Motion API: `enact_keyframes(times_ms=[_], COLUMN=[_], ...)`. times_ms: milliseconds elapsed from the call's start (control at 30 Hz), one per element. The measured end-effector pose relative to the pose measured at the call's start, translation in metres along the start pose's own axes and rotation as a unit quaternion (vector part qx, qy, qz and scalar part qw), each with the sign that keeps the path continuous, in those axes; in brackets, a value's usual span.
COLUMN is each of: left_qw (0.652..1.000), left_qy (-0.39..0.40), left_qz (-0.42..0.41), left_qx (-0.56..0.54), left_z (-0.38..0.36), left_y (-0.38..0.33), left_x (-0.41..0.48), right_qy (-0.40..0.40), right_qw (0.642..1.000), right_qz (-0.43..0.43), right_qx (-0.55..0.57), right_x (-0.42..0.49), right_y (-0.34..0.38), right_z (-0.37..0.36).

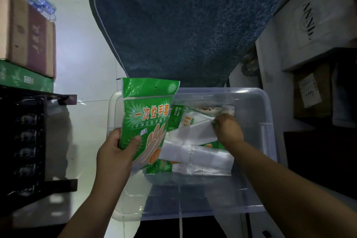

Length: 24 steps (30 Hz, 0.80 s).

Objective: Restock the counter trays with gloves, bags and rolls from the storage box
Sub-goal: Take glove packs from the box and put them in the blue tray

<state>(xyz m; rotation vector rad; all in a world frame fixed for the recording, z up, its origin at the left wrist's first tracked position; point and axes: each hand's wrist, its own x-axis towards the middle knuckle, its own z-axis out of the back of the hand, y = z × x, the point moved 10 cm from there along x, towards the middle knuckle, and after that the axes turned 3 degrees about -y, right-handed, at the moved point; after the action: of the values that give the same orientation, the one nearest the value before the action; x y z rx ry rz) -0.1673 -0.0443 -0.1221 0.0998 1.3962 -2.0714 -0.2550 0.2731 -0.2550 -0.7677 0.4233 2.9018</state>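
Head view: left hand [117, 151] grips a green disposable-glove packet [146, 120] lifted clear above the clear storage box [268, 141], presumably freed for restocking. Right hand [228, 128] reaches inside, pinching a white bag bundle [195, 131], likely the next pick.

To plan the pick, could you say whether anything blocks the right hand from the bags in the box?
Nothing visible does: the right hand pinches a clear bag pack inside the storage box.
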Motion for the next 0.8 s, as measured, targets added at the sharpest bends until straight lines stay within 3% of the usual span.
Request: enact_keyframes(times_ms=[200, 300, 600, 700, 800], left_qw=[1.0, 1.0, 0.999, 1.0, 0.998], left_qy=[0.011, 0.017, 0.027, 0.019, 0.024], left_qz=[-0.001, 0.005, 0.011, 0.013, 0.027], left_qx=[0.004, 0.005, 0.02, 0.0, -0.051], left_z=[-0.004, -0.004, 0.001, 0.0, -0.007], left_y=[0.008, 0.009, -0.013, -0.03, -0.054], left_x=[-0.004, -0.01, -0.033, -0.04, -0.051], right_qy=[0.018, 0.011, -0.087, -0.153, -0.223], right_qw=[0.991, 0.991, 0.987, 0.969, 0.928], right_qz=[0.048, 0.041, -0.038, -0.055, -0.076], right_qx=[-0.121, -0.125, 0.128, 0.186, 0.287], right_x=[0.007, 0.003, -0.069, -0.104, -0.15], right_y=[0.004, 0.003, -0.007, -0.004, 0.014], right_z=[-0.014, -0.012, 0.069, 0.118, 0.165])
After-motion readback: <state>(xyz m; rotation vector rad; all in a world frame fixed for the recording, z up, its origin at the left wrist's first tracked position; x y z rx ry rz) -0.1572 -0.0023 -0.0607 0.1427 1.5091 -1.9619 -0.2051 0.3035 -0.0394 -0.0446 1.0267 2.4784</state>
